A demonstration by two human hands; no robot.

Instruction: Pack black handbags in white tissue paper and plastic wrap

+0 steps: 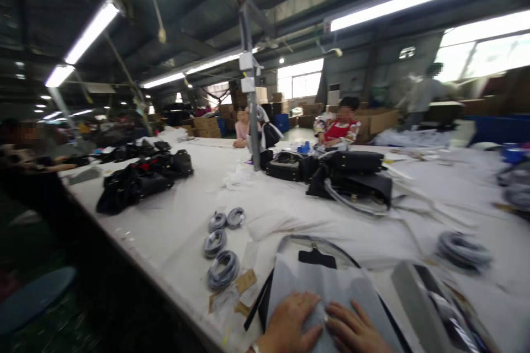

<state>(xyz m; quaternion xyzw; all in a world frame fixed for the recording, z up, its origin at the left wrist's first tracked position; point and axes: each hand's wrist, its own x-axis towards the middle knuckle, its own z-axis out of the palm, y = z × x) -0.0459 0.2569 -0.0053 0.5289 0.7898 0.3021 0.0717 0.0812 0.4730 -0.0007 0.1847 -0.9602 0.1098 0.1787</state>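
Note:
My left hand (292, 322) lies flat on a pale grey sheet (285, 276), its fingers stretched out. Beside it my right hand (354, 328) also rests on the sheet, fingers spread. The sheet covers most of a black handbag (267, 300) lying on the table; black edges show at both sides. Beyond the sheet, the bag's wrapped handle (287, 240) arches up around a dark flap (317, 258). Neither hand is closed round anything.
Wrapped coils (223, 269) and brown card pieces (246, 281) lie left of the bag. A grey box (430, 303) and another coil (464, 249) are to the right. Black bags (351, 176) and a post (252, 121) stand farther off. People sit around the white table (182, 237).

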